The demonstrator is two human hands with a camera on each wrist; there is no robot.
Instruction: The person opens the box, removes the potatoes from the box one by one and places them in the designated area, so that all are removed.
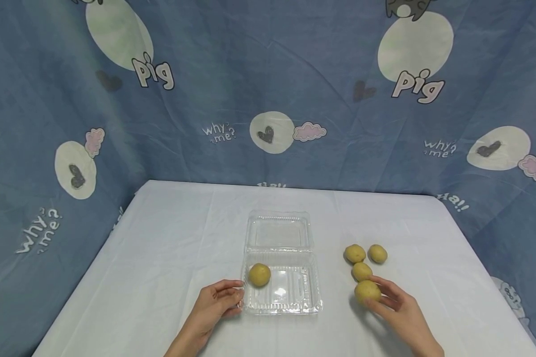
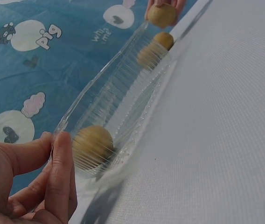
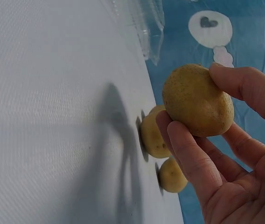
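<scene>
A clear plastic clamshell box (image 1: 295, 292) lies with its lid (image 1: 279, 232) folded back on the white table. One potato (image 1: 259, 274) sits in the left part of its base. My left hand (image 1: 219, 302) pinches the box's left rim between thumb and fingers, as the left wrist view shows up close. On the other side, my right hand (image 1: 395, 307) holds a potato (image 3: 198, 100) between thumb and fingertips, raised above the cloth with its shadow below. Just beyond it are three more potatoes: a near one (image 1: 362, 271), a back left one (image 1: 355, 254) and a back right one (image 1: 377, 254).
The table (image 1: 183, 238) is covered in white cloth. A blue printed curtain (image 1: 232, 74) hangs behind it and along both sides. The box stands between the two hands, with the loose potatoes to its right.
</scene>
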